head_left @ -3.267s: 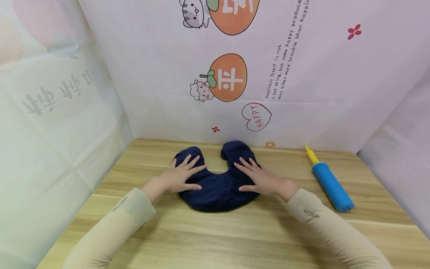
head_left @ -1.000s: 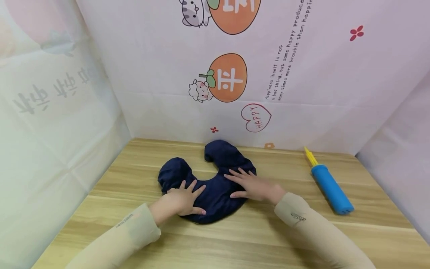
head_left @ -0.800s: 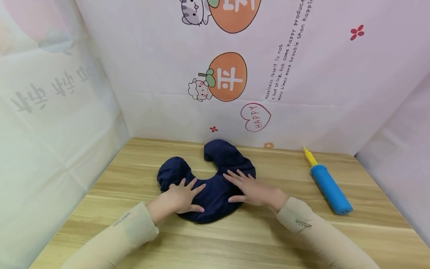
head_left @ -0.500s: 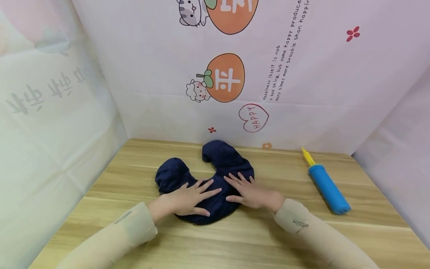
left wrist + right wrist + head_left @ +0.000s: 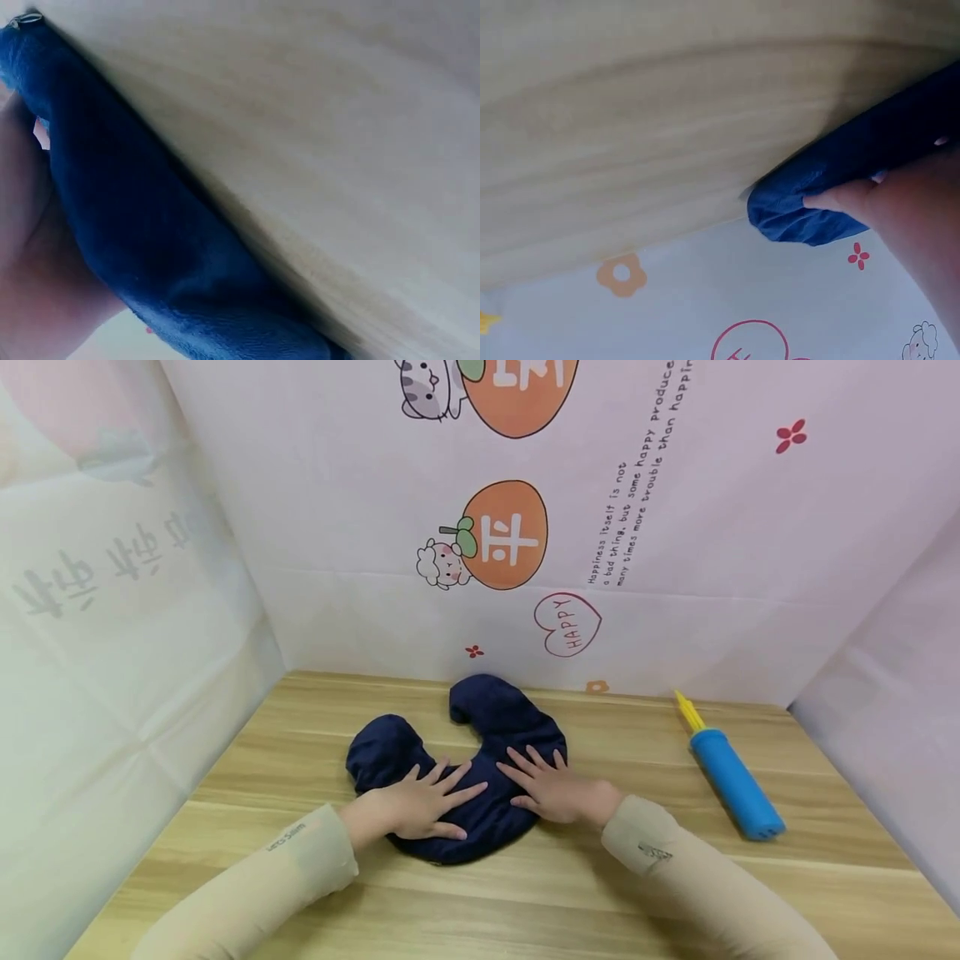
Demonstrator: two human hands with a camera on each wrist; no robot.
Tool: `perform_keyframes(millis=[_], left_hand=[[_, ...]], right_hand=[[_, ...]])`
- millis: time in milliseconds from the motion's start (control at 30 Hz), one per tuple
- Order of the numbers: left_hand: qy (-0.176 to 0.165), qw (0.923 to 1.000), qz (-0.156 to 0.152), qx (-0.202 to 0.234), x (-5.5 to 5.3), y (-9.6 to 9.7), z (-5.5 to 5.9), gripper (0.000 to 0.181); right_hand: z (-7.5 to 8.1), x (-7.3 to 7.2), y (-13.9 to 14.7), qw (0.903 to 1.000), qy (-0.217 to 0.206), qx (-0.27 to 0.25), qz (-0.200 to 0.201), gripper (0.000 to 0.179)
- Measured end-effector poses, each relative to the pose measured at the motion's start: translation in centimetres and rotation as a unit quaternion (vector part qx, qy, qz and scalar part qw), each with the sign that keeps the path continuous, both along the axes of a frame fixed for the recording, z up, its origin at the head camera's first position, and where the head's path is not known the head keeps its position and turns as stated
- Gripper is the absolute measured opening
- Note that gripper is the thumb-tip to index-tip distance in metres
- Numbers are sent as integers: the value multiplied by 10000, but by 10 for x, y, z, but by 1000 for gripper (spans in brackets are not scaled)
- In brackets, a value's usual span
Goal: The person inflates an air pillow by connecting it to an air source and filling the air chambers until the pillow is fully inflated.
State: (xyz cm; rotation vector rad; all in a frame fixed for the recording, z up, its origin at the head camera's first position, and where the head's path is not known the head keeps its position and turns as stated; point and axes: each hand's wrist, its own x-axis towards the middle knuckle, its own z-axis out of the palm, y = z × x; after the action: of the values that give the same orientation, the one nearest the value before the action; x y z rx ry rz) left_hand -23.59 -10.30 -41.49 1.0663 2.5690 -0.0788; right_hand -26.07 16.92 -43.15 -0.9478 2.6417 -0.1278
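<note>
A dark blue U-shaped neck pillow (image 5: 510,714) lies on the wooden table, its two ends pointing toward the back wall. Across its lower left part rests my left hand (image 5: 422,803), fingers spread. My right hand (image 5: 553,789) lies on the right side of the curve with its fingers straight and fanned. In the left wrist view the pillow (image 5: 150,202) shows its edge against the wood, and a small metal zip pull (image 5: 30,19) sits at its corner. The right wrist view has my right hand (image 5: 919,206) touching the soft, wrinkled pillow (image 5: 799,199).
A blue hand pump (image 5: 737,785) with a yellow nozzle (image 5: 690,710) lies on the right of the table (image 5: 480,910). Printed white cloth (image 5: 360,527) hangs behind the table and along both sides.
Over the earlier frames the pillow has shifted left and toward me and turned a little counterclockwise. My left hand has since slid right across it. Over the last half second little has moved.
</note>
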Motion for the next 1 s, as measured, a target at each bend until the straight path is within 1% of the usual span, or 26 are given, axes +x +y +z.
perform_keyframes(millis=[100,200,267,433,567,700,833,933,1000], left_hand=[[40,9999,86,-77,2,2,2,76],[-34,9997,220,-119,5,4,3,76],[-85,9993,327,-148,7,6,3,76],[16,9981,562,-270,12,15,2,76],[85,9962,763,-400,13,25,5,76],[55,9930,1036,-558,11,32,6,77],[3,9883,1311,-784,8,38,5,78],[24,9862,1384,-911,6,43,4,79],[12,9864,1377,-902,5,44,4,79]], right_hand=[[-1,-7,-1,9998,74,36,188,62],[2,-12,-3,9994,112,79,330,59],[0,-16,-4,9991,163,124,371,58],[1,-25,-4,9983,218,177,506,57],[11,-28,-7,9973,270,166,669,55],[13,-32,-9,9967,416,160,675,53],[12,-34,-11,9967,501,120,624,53],[10,-32,-12,9977,504,49,456,53],[8,-29,-13,9983,478,-27,325,54]])
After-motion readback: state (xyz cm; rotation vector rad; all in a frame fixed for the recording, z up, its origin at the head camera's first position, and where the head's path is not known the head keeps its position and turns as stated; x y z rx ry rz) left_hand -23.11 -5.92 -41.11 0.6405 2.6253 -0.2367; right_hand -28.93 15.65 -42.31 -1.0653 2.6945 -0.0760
